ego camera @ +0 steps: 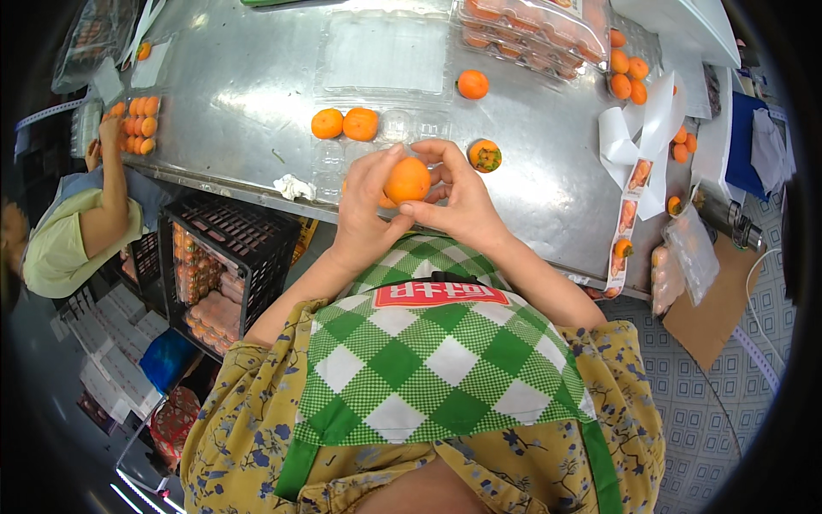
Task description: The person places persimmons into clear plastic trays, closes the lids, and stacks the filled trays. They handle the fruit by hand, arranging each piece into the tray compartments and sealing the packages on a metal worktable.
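Note:
Both my left hand (367, 205) and my right hand (459, 199) hold one orange persimmon (408, 180) between their fingers, above the front edge of the metal table. Beneath and beyond them lies an open clear plastic clamshell tray (393, 126), its lid (385, 54) folded back away from me. Two persimmons (360, 124) sit side by side in its far row at the left. Part of another orange fruit shows below the held one, mostly hidden by my hands. To the right, two loose persimmons (473, 84) rest on the metal, the nearer one (485, 156) with its green calyx showing.
Filled clamshells (533, 35) are stacked at the back right. A roll of labels (628, 212) trails over the table's right side. A crumpled tissue (295, 187) lies near the front edge. Below left stands a black crate (225, 250); a co-worker (90, 225) handles fruit at the far left.

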Tool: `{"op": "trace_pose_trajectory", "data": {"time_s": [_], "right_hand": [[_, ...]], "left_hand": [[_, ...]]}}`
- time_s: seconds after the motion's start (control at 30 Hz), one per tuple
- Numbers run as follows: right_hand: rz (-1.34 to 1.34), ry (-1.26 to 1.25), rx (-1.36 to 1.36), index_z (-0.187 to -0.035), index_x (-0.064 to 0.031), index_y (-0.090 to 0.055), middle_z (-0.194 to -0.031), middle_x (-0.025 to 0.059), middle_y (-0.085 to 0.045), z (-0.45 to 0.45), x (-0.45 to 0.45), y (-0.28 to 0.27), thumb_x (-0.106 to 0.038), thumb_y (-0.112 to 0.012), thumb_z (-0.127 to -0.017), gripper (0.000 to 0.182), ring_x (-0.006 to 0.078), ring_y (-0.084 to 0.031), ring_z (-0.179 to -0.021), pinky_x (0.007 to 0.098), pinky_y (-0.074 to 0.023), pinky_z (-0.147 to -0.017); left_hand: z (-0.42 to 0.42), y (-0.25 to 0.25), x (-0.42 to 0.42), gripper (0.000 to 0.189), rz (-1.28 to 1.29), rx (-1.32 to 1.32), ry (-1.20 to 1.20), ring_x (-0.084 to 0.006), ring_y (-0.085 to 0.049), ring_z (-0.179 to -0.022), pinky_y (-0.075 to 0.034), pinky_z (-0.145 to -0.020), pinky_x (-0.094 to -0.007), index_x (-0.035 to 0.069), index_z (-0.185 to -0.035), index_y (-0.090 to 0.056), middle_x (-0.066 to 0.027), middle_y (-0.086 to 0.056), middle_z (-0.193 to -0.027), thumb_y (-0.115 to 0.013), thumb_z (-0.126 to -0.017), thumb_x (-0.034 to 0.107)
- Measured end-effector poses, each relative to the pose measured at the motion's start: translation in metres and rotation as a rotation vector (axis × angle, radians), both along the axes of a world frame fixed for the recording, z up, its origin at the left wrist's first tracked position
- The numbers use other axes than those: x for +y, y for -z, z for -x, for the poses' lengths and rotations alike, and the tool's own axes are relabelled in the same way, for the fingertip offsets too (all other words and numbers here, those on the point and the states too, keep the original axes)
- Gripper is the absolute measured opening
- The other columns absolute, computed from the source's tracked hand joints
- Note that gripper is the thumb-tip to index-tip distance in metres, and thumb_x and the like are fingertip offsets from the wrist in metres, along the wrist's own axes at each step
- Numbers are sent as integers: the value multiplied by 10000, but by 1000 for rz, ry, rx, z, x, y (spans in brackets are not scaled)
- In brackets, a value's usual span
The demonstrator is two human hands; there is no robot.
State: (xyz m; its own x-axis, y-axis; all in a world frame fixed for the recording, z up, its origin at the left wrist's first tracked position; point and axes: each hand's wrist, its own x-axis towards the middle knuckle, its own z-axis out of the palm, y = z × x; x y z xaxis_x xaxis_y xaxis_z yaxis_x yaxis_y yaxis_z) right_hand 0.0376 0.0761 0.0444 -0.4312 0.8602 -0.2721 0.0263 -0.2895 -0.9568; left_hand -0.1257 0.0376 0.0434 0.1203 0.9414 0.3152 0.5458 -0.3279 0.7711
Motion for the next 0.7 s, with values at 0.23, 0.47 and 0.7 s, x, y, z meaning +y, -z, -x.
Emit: {"op": "trace_pose_trajectory", "data": {"time_s": [0.23, 0.47, 0.7], "right_hand": [[151, 26, 95, -1069, -48, -545, -992, 38, -594, 3, 0, 11, -214, -709, -798, 358, 102, -555, -837, 250, -480, -657], [287, 79, 13, -980, -42, -578, -843, 39, -627, -21, 5, 26, -242, -578, -923, 208, 117, -584, -643, 250, -456, -614], [38, 160, -128, -821, -23, -566, -702, 15, -557, -39, 10, 41, -166, -590, -910, 170, 98, -543, -626, 237, -434, -610]], "left_hand": [[1, 5, -2, 817, -5, -31, 49, -341, -546, -1068, -458, -890, -411, 60, -1344, -403, -161, -541, -1194, -747, -611, -46], [11, 10, -20, 809, 466, -572, -35, -203, -483, -1158, -402, -994, -342, 20, -1418, -304, -110, -466, -1262, -705, -717, -39], [44, 24, -19, 590, 498, -736, -255, -175, -487, -1147, -398, -994, -321, -8, -1303, -482, -77, -459, -1229, -687, -750, -37]]}}
